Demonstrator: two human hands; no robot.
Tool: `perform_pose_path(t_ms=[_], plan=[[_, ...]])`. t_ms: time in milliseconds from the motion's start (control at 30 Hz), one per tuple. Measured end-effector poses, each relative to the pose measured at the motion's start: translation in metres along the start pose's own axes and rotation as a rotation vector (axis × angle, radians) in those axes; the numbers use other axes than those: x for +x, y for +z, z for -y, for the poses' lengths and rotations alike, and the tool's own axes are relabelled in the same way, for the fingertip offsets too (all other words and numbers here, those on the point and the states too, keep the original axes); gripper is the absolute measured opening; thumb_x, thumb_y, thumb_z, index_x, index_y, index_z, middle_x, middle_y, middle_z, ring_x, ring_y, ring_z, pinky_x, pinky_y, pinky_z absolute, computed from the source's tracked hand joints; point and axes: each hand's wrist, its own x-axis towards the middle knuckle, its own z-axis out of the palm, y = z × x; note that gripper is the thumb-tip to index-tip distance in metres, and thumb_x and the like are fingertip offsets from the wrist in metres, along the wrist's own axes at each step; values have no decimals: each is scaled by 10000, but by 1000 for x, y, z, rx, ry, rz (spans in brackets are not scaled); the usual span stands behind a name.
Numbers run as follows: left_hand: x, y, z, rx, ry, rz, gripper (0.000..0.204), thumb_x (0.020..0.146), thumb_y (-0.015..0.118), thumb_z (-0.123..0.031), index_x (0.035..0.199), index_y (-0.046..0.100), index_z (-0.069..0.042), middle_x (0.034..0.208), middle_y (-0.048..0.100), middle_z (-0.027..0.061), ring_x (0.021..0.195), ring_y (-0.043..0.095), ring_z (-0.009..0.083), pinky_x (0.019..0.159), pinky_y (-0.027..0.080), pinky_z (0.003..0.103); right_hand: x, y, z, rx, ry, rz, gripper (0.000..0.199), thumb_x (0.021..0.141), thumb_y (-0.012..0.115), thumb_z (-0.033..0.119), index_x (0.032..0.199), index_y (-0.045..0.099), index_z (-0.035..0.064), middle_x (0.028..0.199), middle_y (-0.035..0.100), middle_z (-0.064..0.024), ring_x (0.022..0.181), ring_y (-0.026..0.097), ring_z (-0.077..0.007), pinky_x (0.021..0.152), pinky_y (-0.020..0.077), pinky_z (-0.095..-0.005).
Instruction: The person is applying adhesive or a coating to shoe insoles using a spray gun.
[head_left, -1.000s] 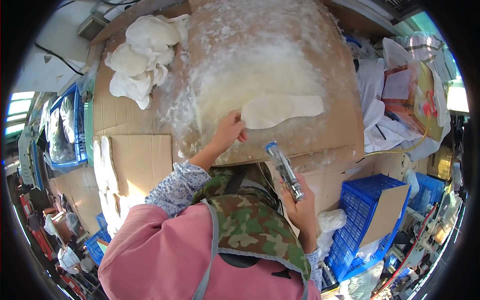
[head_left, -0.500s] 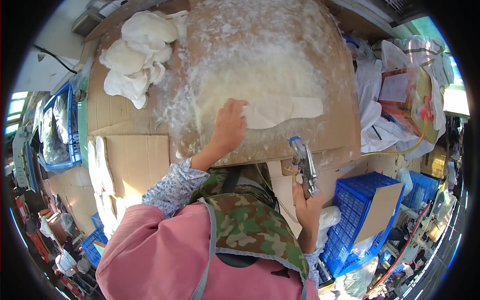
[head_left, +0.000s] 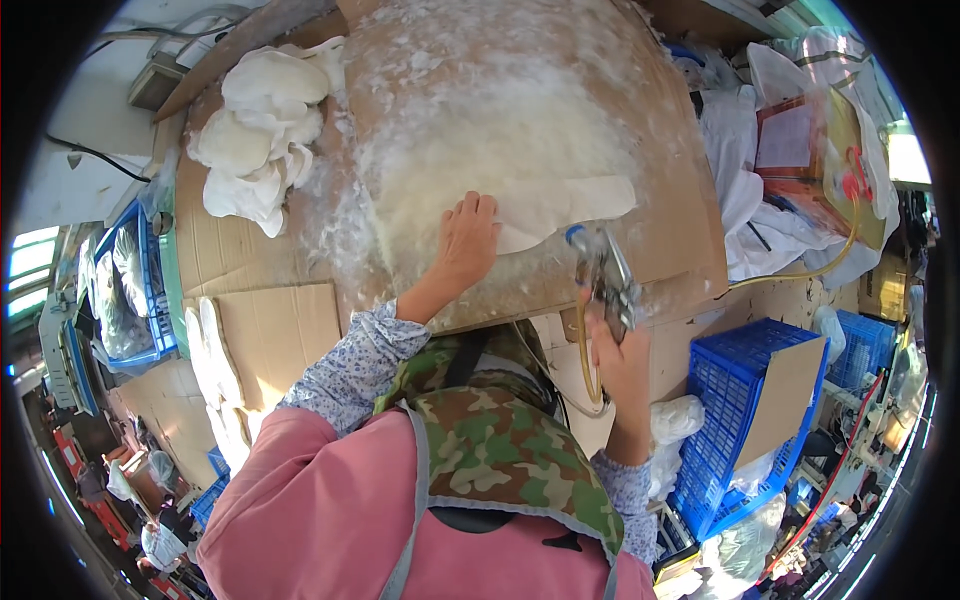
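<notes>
One gun (head_left: 612,280) is edging nearer one pad (head_left: 575,201), right fingers (head_left: 604,345) gripping the gun; left fingers (head_left: 470,206) are touching the pad, can't tell if pinching.

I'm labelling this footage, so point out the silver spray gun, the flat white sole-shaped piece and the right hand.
Silver spray gun (head_left: 612,285): head view, on its metal body.
Flat white sole-shaped piece (head_left: 565,205): head view, mid upper face.
Right hand (head_left: 622,355): head view, middle of the hand.
</notes>
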Motion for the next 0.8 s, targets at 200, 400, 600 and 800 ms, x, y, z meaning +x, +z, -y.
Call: perform_pose_path(t_ms=[200, 400, 600, 800], plan=[[3, 3, 7, -83, -16, 73, 91, 818, 553, -80, 892, 515, -43, 929, 517, 127, 877, 533, 336, 752, 421, 404, 42, -1, -10, 34, -21, 44, 227, 897, 588, 93, 1114, 624, 36, 733, 585, 17, 526, 466, -59, 493, 374, -234], [-2, -7, 14, -234, -77, 39, 77, 836, 524, -79, 897, 507, -35, 887, 510, 162, 817, 540, 362, 692, 448, 435, 51, -24, -24, 345, 1, 326, 274, 889, 606, 77, 1160, 583, 39, 733, 589, 16, 524, 466, -50, 471, 374, -227], [-3, -10, 21, -273, -127, 95, 89, 843, 526, -76, 908, 480, -36, 881, 550, 160, 797, 551, 374, 686, 448, 435, 91, -20, -39, 300, 85, 569, 343, 845, 655, 66, 1178, 580, 38, 797, 651, -66, 593, 549, -91, 498, 419, -218], [3, -14, 23, -555, -296, 36, 76, 876, 495, -78, 942, 485, -41, 804, 566, 141, 714, 552, 285, 658, 442, 375, 135, -15, -56, 471, 230, 611, 449, 758, 680, 53, 1189, 566, -3, 880, 690, -127, 694, 636, -168, 512, 480, -249]])
